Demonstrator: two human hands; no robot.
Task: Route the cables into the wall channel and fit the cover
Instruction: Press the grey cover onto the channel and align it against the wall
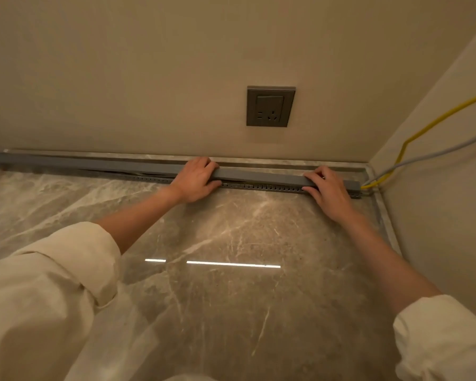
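Polished marble worktop point(231, 243) runs back to a beige wall with a grey socket point(270, 106), and along its rear edge lies the slotted grey wall channel point(261, 186), reaching toward the back right corner. Both hands press on the long grey cover point(259, 176) laid over it: the left hand point(195, 180) wraps the strip near mid-length, fingers over the top, thumb under the front lip; the right hand point(327, 191) clamps it closer to the right end. A yellow cable point(423, 130) and a grey cable point(437, 152) enter at that end. Toward the left the cover looks unseated. Thin plastic, it probably flexes and weighs little, so pressure is best applied in short stretches along its edges.
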